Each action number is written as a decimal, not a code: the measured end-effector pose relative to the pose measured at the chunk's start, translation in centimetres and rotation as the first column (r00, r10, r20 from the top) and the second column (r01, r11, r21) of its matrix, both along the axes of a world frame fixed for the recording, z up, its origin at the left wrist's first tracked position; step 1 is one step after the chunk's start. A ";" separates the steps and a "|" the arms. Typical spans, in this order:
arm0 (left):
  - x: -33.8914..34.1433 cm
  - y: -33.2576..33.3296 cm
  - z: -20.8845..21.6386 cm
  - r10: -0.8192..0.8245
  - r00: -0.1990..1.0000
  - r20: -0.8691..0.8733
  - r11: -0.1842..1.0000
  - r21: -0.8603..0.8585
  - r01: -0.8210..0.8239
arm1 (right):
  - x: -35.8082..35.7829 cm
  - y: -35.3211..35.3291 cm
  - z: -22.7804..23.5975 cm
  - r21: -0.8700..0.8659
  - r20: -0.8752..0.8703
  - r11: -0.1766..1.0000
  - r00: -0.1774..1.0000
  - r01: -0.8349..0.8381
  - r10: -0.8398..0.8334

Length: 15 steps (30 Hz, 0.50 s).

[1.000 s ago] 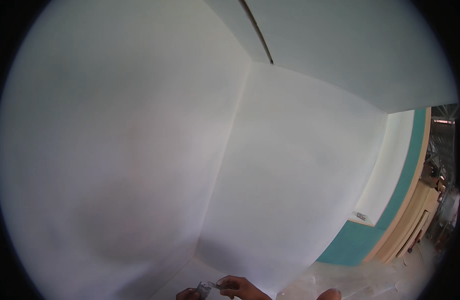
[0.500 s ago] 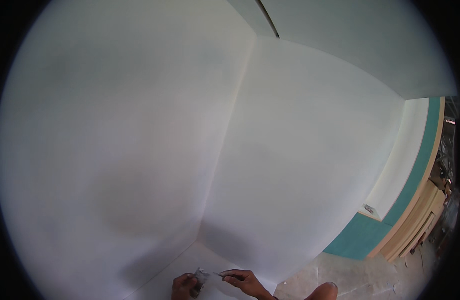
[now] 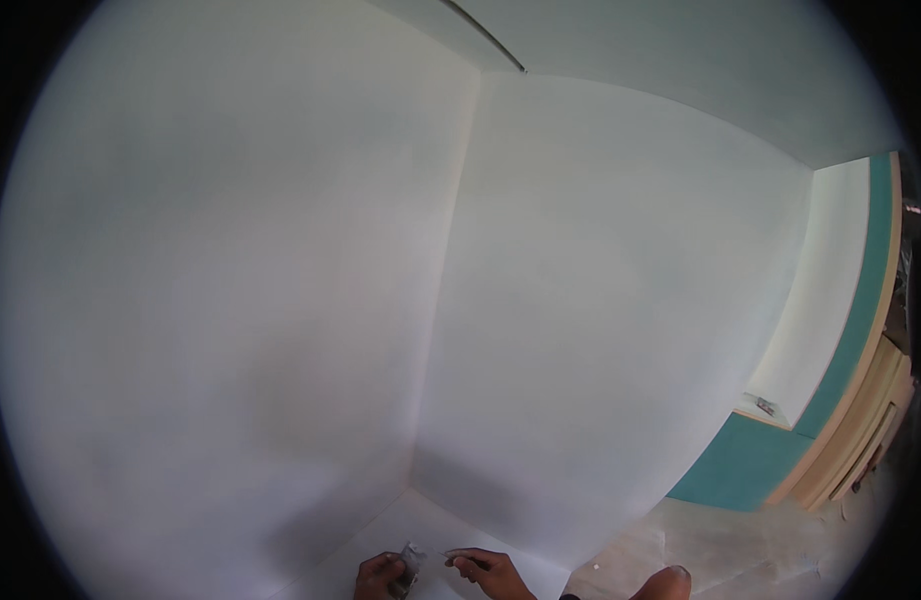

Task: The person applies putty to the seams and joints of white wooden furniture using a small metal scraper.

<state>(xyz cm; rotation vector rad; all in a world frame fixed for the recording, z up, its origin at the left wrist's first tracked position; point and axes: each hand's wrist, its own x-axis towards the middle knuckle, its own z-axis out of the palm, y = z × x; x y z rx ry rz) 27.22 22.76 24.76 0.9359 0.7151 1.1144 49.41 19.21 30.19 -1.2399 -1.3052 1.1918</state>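
My left hand (image 3: pixel 377 577) is closed around a small grey-silver flat piece (image 3: pixel 412 557), perhaps a packet, which sticks up past the fingers. Just right of it, a little apart, my right hand (image 3: pixel 488 574) has thumb and forefinger pinched together. A thin, short tool-like thing (image 3: pixel 446 555) seems to poke out from that pinch toward the left; its kind is too small to make out. Both hands are low in the picture, over the white bottom panel (image 3: pixel 425 520) where two white walls meet.
A tall white wall (image 3: pixel 230 250) stands left, another white wall (image 3: pixel 600 290) right, with a dark slot (image 3: pixel 485 36) overhead. At right are a teal panel (image 3: pixel 740 462), a ledge with a small packet (image 3: pixel 765 406), wooden boards (image 3: pixel 850 430) and concrete floor (image 3: pixel 740 545). A knee (image 3: pixel 666 582) shows below.
The view has turned slightly, so walls and teal panel sit differently. Both hands remain close together, the left still holding the grey-silver piece and the right still pinching.
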 end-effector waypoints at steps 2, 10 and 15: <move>-0.4 -0.4 -0.3 0.005 1.000 -0.027 1.000 -0.024 -0.006 | -0.6 -0.4 -0.7 0.073 -0.030 0.997 0.999 0.032 -0.030; -1.9 -1.9 -3.3 -0.016 0.997 -0.075 1.000 0.006 0.017 | -0.6 -2.2 -5.1 0.073 -0.166 0.994 0.983 0.087 -0.074; -3.6 -4.2 -2.1 -0.028 0.996 -0.086 0.999 -0.049 0.024 | -2.1 -4.5 -6.7 0.017 -0.250 0.994 0.963 0.106 -0.099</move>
